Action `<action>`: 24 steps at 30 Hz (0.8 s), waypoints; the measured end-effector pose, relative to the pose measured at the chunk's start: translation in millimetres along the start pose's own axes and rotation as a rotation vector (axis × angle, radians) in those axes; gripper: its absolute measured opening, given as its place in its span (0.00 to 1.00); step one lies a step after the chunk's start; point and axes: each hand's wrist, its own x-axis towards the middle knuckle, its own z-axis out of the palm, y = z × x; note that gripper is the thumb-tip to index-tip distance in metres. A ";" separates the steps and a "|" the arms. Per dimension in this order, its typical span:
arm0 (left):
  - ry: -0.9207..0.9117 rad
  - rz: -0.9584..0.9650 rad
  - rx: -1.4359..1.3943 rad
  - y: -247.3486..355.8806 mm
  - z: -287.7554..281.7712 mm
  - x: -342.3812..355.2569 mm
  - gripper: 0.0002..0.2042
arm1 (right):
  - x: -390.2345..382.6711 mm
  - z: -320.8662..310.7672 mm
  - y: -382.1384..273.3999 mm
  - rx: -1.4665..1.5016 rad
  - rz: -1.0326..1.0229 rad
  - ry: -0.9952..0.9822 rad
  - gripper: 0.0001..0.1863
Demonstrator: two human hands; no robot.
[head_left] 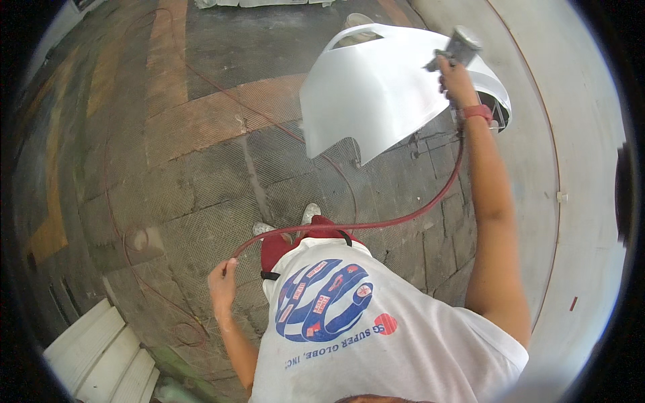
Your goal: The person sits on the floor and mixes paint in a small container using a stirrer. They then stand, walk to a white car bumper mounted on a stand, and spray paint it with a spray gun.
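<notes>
My right hand (pixel 457 83) is closed around a spray gun (pixel 462 46) with a grey cup on top, held at arm's length. Just beyond and left of the gun stands a large white curved panel (pixel 376 87), like a vehicle bumper, with an opening along its upper edge. From below the gun a red air hose (pixel 403 220) sags across in front of my legs to my left hand (pixel 222 282). That hand pinches the hose at hip height, out to my left. Part of the panel's right end is hidden behind my right hand and wrist.
The hose's thinner length (pixel 111 208) loops over the grated grey floor (pixel 195 195). A pale wall (pixel 537 201) runs along my right. Metal stand bars (pixel 420 144) show under the panel. White slatted pieces (pixel 101 346) lie at lower left.
</notes>
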 end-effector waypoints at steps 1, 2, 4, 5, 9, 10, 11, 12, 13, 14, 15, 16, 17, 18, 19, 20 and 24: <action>-0.035 0.017 -0.006 9.7 3.5 4.0 0.20 | 2.5 -21.2 6.7 -0.049 0.014 0.075 0.31; -0.068 0.036 -0.013 19.0 8.1 6.2 0.20 | 8.1 -41.3 21.5 -0.082 -0.005 0.135 0.30; -0.116 0.073 0.017 27.4 14.7 11.5 0.20 | -1.0 -64.2 31.8 -0.088 0.015 0.220 0.28; -0.124 0.093 0.051 26.0 18.9 15.7 0.20 | -13.4 -64.2 34.9 -0.239 -0.111 0.236 0.29; -0.113 0.186 0.111 34.6 31.0 23.4 0.21 | -54.2 -34.3 34.1 -0.343 -0.124 0.193 0.31; -0.116 0.199 0.117 37.2 32.1 25.7 0.21 | -66.6 -21.4 36.8 -0.282 -0.210 0.114 0.32; -0.115 0.207 0.129 38.9 31.0 28.2 0.21 | -86.7 -4.2 25.4 -0.287 -0.225 0.081 0.32; -0.118 0.216 0.139 39.4 29.9 29.8 0.22 | -104.1 11.1 14.4 -0.292 -0.132 0.016 0.30; -0.114 0.222 0.126 36.0 28.9 32.5 0.22 | -119.5 24.6 15.4 -0.280 -0.228 0.011 0.29; -0.106 0.229 0.115 32.2 28.2 37.6 0.22 | -131.6 39.7 17.6 -0.315 -0.302 0.026 0.28; -0.092 0.231 0.100 30.1 28.5 38.9 0.22 | -143.0 51.9 12.7 -0.245 -0.346 -0.013 0.28; -0.085 0.223 0.112 32.5 28.0 37.5 0.22 | -154.8 61.3 7.2 -0.258 -0.358 -0.053 0.28; -0.079 0.216 0.124 37.8 26.9 37.2 0.22 | -163.8 66.9 4.9 -0.272 -0.369 -0.093 0.29; -0.072 0.210 0.137 42.7 26.3 36.9 0.23 | -169.7 68.2 6.0 -0.158 -0.298 -0.186 0.29; -0.084 0.201 0.154 46.6 26.3 37.0 0.23 | -175.0 68.2 5.8 -0.046 -0.226 -0.277 0.30; -0.095 0.193 0.170 50.4 26.8 36.8 0.23 | -177.5 67.2 6.0 0.068 -0.154 -0.366 0.31; -0.106 0.197 0.191 44.2 36.4 40.7 0.23 | -160.6 28.9 13.6 -0.004 -0.047 -0.307 0.33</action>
